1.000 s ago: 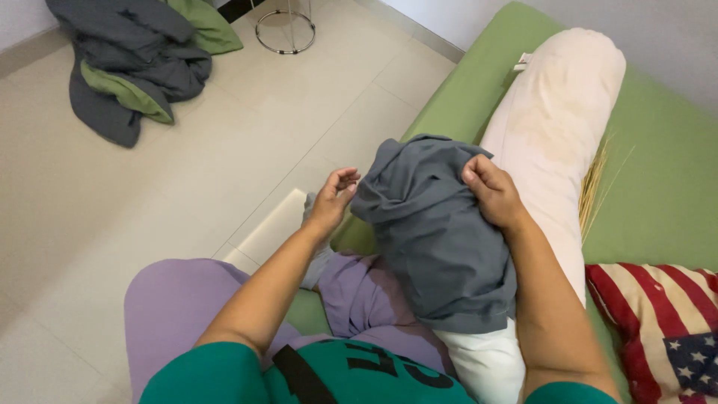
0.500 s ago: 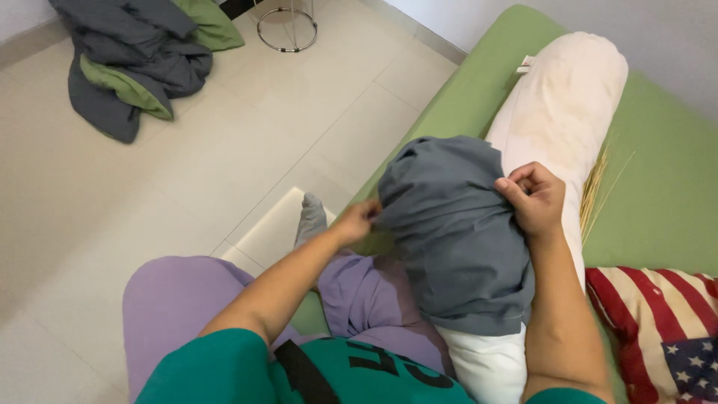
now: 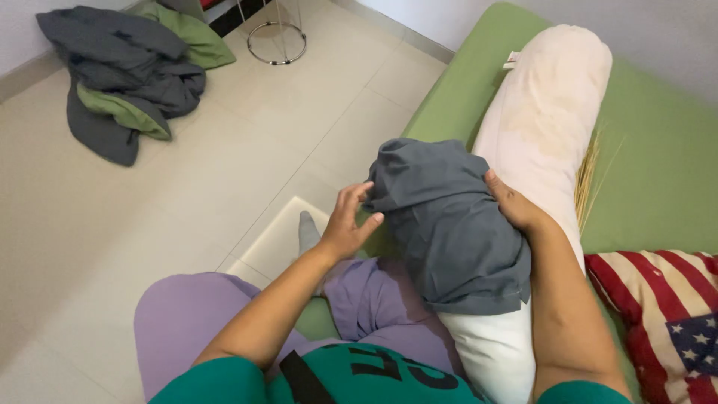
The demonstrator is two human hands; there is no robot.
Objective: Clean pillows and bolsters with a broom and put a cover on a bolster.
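Note:
A long cream bolster pillow (image 3: 544, 120) lies along the green mattress (image 3: 658, 150), its near end white. A dark grey pillowcase (image 3: 449, 224) is bunched over the bolster's middle. My left hand (image 3: 348, 221) sits at the left edge of the grey cloth, fingers spread, touching it without a clear grip. My right hand (image 3: 512, 202) presses against the right side of the cloth and the bolster, its fingers partly hidden behind the fabric. I sit on the mattress edge in purple trousers and a green shirt.
A flag-patterned pillow (image 3: 666, 314) lies at my right. A heap of grey and green bedding (image 3: 123, 82) sits on the tiled floor at far left. A round wire stand (image 3: 277, 41) is beside it. A white board (image 3: 280, 239) lies on the floor by my socked foot.
The grey pillowcase has moved further up the bolster. My left hand has let go of the cloth edge and spread its fingers; my right hand shifted to the case's right side.

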